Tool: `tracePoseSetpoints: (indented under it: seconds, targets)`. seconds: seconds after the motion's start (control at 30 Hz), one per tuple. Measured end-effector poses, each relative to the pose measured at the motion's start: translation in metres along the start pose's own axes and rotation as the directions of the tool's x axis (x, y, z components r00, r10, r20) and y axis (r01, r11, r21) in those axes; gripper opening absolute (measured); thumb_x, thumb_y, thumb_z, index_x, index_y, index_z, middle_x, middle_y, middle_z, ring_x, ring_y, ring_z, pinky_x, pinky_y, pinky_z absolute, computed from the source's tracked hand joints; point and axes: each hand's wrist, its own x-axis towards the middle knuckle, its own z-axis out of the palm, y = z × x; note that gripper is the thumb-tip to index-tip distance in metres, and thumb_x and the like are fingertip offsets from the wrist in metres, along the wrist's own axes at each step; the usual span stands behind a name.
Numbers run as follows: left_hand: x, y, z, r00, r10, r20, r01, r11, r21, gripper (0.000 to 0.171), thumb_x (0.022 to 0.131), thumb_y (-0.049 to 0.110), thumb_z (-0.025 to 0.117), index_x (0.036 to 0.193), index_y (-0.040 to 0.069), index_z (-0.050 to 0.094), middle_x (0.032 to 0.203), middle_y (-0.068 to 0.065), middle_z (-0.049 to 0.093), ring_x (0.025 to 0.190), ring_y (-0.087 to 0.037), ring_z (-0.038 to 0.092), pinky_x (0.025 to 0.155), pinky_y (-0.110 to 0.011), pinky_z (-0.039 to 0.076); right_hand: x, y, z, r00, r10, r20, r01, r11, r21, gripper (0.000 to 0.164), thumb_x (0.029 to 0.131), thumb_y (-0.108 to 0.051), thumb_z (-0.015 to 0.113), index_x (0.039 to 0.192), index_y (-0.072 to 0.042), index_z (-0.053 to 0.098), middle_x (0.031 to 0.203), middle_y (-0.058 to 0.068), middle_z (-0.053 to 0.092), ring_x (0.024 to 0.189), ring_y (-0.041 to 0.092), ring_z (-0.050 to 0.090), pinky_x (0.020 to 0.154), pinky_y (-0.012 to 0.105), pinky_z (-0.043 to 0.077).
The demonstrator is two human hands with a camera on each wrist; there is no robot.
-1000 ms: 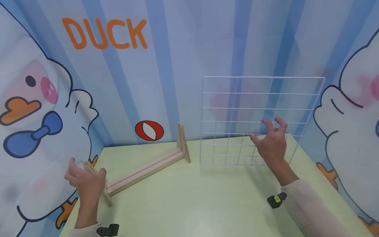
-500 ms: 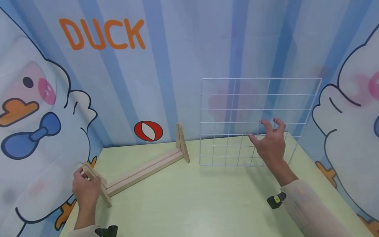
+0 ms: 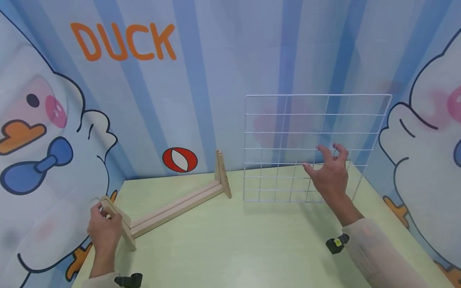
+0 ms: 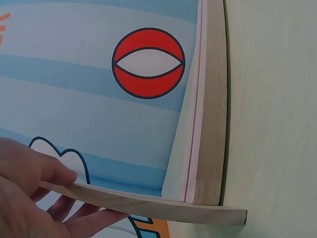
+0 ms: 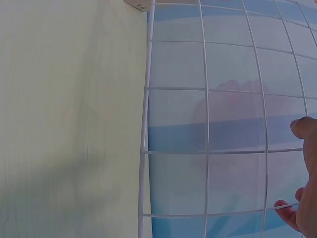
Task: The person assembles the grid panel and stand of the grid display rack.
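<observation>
A pale wooden stand (image 3: pixel 176 209) rests on the table, a long grooved bar joining two upright end pieces. My left hand (image 3: pixel 104 232) grips the top of its near-left end piece (image 4: pixel 163 208); the left wrist view has the thumb on one face and fingers under the other. To the right, a white wire grid panel (image 3: pixel 281 149) stands nearly upright, its lower edge at the tabletop. My right hand (image 3: pixel 332 176) holds this panel, bent fingers and thumb at the wires. In the right wrist view, the thumb (image 5: pixel 302 128) meets a wire; several fingers are partly out of frame.
The pale green table (image 3: pixel 230 248) reaches back to a blue striped backdrop (image 3: pixel 234 80) printed with ducks and a red ball. The stand's far end piece (image 3: pixel 223 175) is just left of the grid panel. Small black cameras (image 3: pixel 337 243) sit on both wrists.
My left hand's fingers have closed from a spread pose onto the stand's left end piece. The right hand and grid panel have hardly moved.
</observation>
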Motion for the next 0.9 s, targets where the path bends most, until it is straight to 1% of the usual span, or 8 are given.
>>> tracePoseSetpoints:
  seconds: [0.27, 0.43, 0.53, 0.7, 0.9]
  targets:
    - [0.013, 0.002, 0.01, 0.998, 0.037, 0.059, -0.039, 0.999, 0.02, 0.068, 0.097, 0.009, 0.048, 0.16, 0.007, 0.024, 0.151, -0.032, 0.044, 0.13, -0.051, 0.052, 0.101, -0.065, 0.05, 0.0, 0.002, 0.001, 1.0, -0.013, -0.011, 0.013, 1.0, -0.007, 0.06, 0.082, -0.029, 0.084, 0.133, -0.011, 0.058, 0.148, 0.024, 0.038, 0.105, 0.047, 0.061, 0.07, 0.058, 0.057]
    - [0.018, 0.008, 0.017, 0.994, 0.05, 0.095, -0.053, 0.998, 0.031, 0.068, 0.098, 0.011, 0.05, 0.161, 0.01, 0.023, 0.154, -0.03, 0.042, 0.133, -0.05, 0.05, 0.105, -0.065, 0.048, 0.0, 0.002, 0.002, 1.0, -0.015, -0.009, 0.015, 1.0, 0.002, 0.06, 0.082, -0.028, 0.085, 0.133, -0.011, 0.058, 0.147, 0.024, 0.038, 0.105, 0.046, 0.061, 0.069, 0.058, 0.057]
    - [0.021, 0.011, 0.022, 0.992, 0.07, 0.108, -0.074, 0.997, 0.033, 0.068, 0.099, 0.012, 0.051, 0.16, 0.009, 0.024, 0.153, -0.03, 0.042, 0.133, -0.05, 0.05, 0.105, -0.064, 0.048, 0.0, 0.002, 0.001, 1.0, -0.021, -0.012, 0.021, 1.0, 0.006, 0.06, 0.082, -0.028, 0.085, 0.132, -0.011, 0.058, 0.147, 0.024, 0.039, 0.105, 0.046, 0.061, 0.069, 0.058, 0.057]
    - [0.027, 0.015, 0.033, 0.982, 0.118, 0.145, -0.124, 0.992, 0.032, 0.067, 0.099, 0.012, 0.052, 0.16, 0.007, 0.024, 0.15, -0.031, 0.044, 0.132, -0.051, 0.051, 0.104, -0.064, 0.049, 0.0, 0.002, 0.0, 1.0, -0.018, -0.008, 0.018, 1.0, 0.001, 0.06, 0.082, -0.029, 0.085, 0.133, -0.011, 0.058, 0.147, 0.024, 0.038, 0.105, 0.047, 0.061, 0.07, 0.058, 0.057]
    - [0.03, 0.023, 0.052, 0.968, 0.154, 0.199, -0.162, 0.986, 0.028, 0.068, 0.099, 0.013, 0.054, 0.16, 0.008, 0.025, 0.15, -0.031, 0.046, 0.133, -0.049, 0.052, 0.104, -0.061, 0.05, -0.002, 0.003, 0.002, 1.0, -0.025, -0.011, 0.025, 1.0, 0.002, 0.06, 0.081, -0.03, 0.085, 0.132, -0.011, 0.059, 0.147, 0.025, 0.039, 0.103, 0.046, 0.062, 0.066, 0.057, 0.056]
